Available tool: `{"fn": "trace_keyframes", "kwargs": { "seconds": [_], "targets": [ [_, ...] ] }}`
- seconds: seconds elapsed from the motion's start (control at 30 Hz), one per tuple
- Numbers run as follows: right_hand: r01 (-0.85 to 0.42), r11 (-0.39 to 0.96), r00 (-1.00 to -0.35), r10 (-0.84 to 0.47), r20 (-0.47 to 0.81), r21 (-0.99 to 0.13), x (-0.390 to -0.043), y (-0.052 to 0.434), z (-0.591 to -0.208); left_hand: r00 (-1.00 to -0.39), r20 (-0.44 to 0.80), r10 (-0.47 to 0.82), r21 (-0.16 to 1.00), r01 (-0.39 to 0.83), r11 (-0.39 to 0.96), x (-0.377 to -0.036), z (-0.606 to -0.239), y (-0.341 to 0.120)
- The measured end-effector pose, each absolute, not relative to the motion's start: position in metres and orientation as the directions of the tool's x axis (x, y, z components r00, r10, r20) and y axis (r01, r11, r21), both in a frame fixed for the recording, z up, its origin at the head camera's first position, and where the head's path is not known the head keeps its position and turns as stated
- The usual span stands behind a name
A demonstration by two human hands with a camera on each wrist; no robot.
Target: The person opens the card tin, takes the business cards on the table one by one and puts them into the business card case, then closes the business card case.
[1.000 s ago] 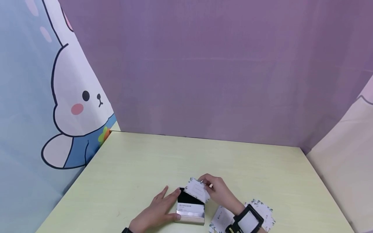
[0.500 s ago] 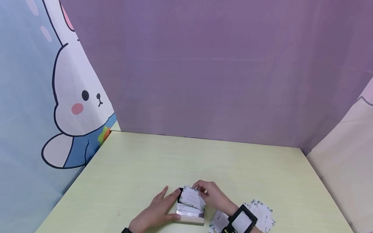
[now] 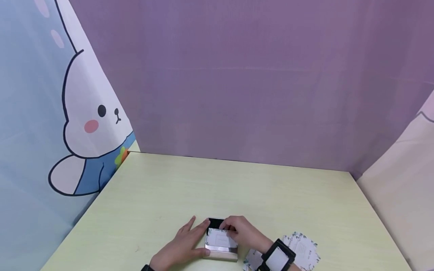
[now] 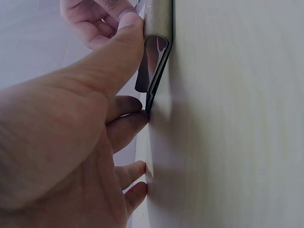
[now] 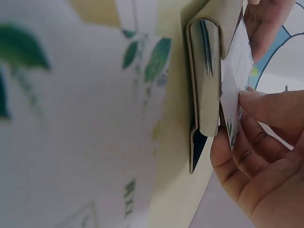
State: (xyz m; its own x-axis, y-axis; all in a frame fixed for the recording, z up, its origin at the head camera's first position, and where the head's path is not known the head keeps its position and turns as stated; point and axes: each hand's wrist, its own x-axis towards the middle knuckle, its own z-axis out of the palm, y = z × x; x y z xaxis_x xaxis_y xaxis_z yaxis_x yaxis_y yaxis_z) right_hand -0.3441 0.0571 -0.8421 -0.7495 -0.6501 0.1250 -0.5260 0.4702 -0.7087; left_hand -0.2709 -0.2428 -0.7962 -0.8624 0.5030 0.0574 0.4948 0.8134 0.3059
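The card (image 3: 218, 238), white with a leafy edge, lies in the open metal case (image 3: 222, 251) at the table's (image 3: 271, 195) near edge; its print is too small to read. The right hand (image 3: 242, 232) pinches it. The left hand (image 3: 184, 244), fingers straight, steadies the case's left side. More cards (image 3: 303, 246) lie to the right.

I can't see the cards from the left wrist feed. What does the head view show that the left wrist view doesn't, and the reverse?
Head only: the right hand pressing a leaf-printed white card into the case, loose cards on the pale green table. Left wrist only: the case's curved metal edge against the thumb. Both: the left hand steadying the silver metal card case.
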Motion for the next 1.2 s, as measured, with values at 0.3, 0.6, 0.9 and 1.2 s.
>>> {"fn": "trace_keyframes", "kwargs": {
  "seconds": [0.3,0.6,0.9,1.2],
  "targets": [
    [-0.572,0.468,-0.726,-0.671,0.15,-0.673,-0.339,0.05,-0.848,-0.853,0.072,0.518,0.31,0.512,0.801,-0.27,-0.795,-0.248],
    [-0.611,0.48,-0.7,-0.699,0.147,-0.629,-0.326,0.042,-0.837,-0.842,0.072,0.535,0.274,0.533,0.801,-0.265,-0.779,-0.251],
    [-0.642,0.521,-0.689,-0.714,0.124,-0.562,-0.319,0.041,-0.829,-0.824,0.13,0.552,0.311,0.562,0.766,-0.283,-0.826,-0.265],
    [-0.625,0.488,-0.709,-0.681,0.182,-0.609,-0.269,0.073,-0.707,-0.829,0.128,0.545,0.279,0.557,0.782,-0.294,-0.853,-0.265]
  ]
}}
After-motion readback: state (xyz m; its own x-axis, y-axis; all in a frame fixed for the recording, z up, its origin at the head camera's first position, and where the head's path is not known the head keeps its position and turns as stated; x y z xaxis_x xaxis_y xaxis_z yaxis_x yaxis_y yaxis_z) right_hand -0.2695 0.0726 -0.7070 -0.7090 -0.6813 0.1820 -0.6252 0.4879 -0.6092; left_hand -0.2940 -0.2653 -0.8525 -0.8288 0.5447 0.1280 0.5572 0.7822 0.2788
